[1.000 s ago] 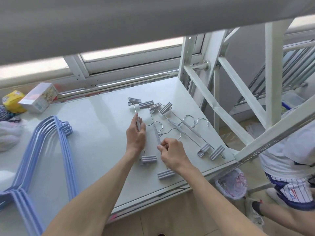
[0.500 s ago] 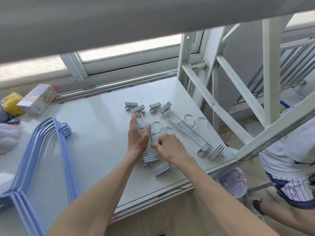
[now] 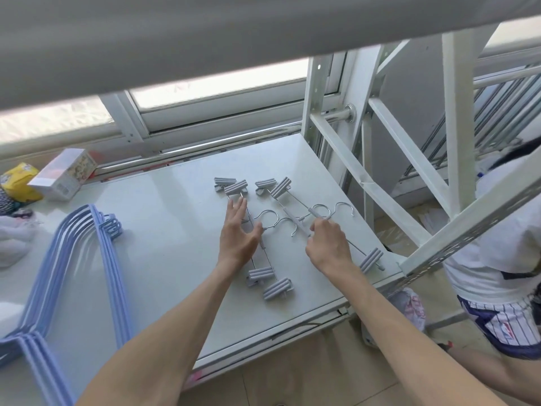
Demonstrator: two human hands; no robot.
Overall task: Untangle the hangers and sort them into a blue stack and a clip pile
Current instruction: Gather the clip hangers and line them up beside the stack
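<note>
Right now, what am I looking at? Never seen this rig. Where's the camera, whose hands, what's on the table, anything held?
No machine here: a person works with bare hands, and one wide-angle camera on their head looks down at them, so there is only this view. On the white table a stack of blue hangers lies at the left. In the middle lie grey clip hangers with metal hooks, side by side. The left hand is open, fingers spread, over two of them. The right hand curls on the rod of another pair; whether it actually grips is hard to tell. A small box and a yellow packet sit at the back left.
</note>
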